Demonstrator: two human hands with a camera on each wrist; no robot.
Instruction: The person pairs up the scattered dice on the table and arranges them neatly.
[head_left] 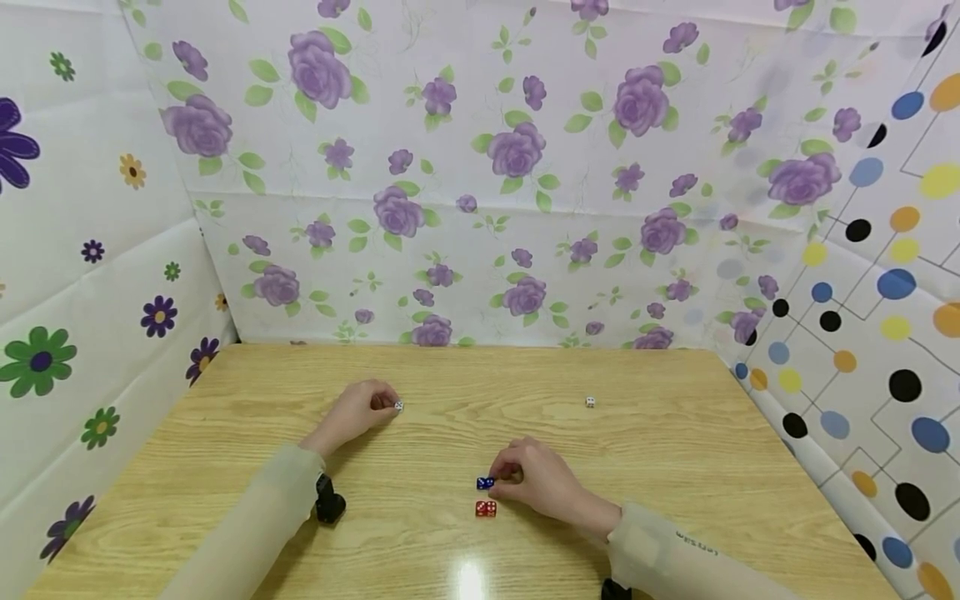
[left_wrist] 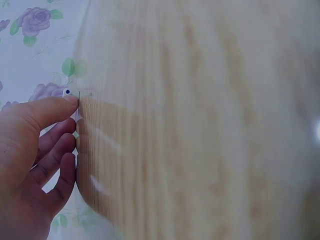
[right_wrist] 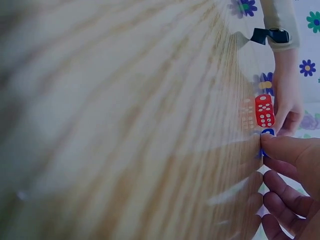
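Note:
My left hand (head_left: 367, 408) is at the back left of the table, thumb and fingertips pinching a small white die (head_left: 399, 406). In the left wrist view the white die (left_wrist: 67, 92) peeks out above the thumb. Near the middle, my right hand (head_left: 542, 479) pinches the right one of two blue dice (head_left: 482, 483), which sit side by side. Just in front of them two red dice (head_left: 486, 508) stand next to each other. The right wrist view shows the red dice (right_wrist: 265, 111) beside the thumb, which covers most of the blue.
Another white die (head_left: 590, 402) lies at the back right of the wooden table (head_left: 420, 550). A floral cloth (head_left: 465, 167) hangs behind the table, with patterned cloths at both sides. Black wrist cameras (head_left: 328, 500) are strapped over the sleeves.

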